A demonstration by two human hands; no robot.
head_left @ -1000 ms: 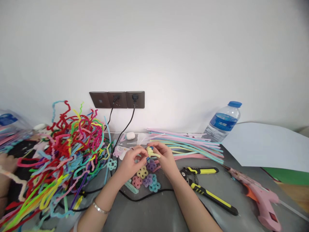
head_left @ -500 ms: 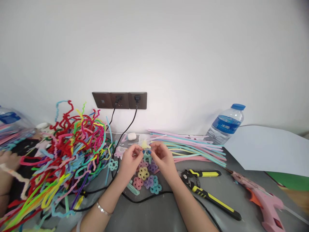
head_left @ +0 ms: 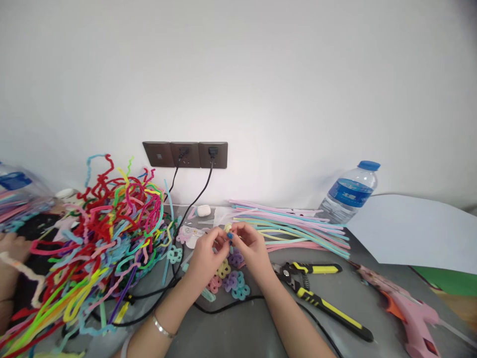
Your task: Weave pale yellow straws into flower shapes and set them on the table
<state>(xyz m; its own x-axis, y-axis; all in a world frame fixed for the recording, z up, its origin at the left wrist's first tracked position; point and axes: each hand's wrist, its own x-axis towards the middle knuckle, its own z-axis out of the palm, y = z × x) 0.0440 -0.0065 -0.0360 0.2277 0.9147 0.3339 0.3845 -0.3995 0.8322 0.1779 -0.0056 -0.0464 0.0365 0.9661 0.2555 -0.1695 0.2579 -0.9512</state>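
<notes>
Both my hands meet over the middle of the table, pinching a small pale yellow pipe-cleaner piece (head_left: 227, 227) between the fingertips. My left hand (head_left: 207, 251) closes on it from the left, my right hand (head_left: 250, 244) from the right, and the fingers hide most of it. Just below lie several pipe-cleaner flowers: a yellow one (head_left: 224, 268), a pink one (head_left: 214, 284), a purple one (head_left: 230, 281) and a blue one (head_left: 241, 288). A mint flower (head_left: 174, 254) lies apart, left of my left hand.
A tangled heap of coloured pipe cleaners (head_left: 122, 233) fills the left. Straight pastel pipe cleaners (head_left: 298, 231) lie behind my right hand. Wire strippers (head_left: 328, 308), a pink glue gun (head_left: 413, 318), a water bottle (head_left: 350, 194) and white paper (head_left: 417, 228) are right. Another person's hand (head_left: 15, 248) shows far left.
The yellow piece was held up with a loose end showing, then my fingertips were apart around it. Now they are together and cover most of it. The view shifted slightly.
</notes>
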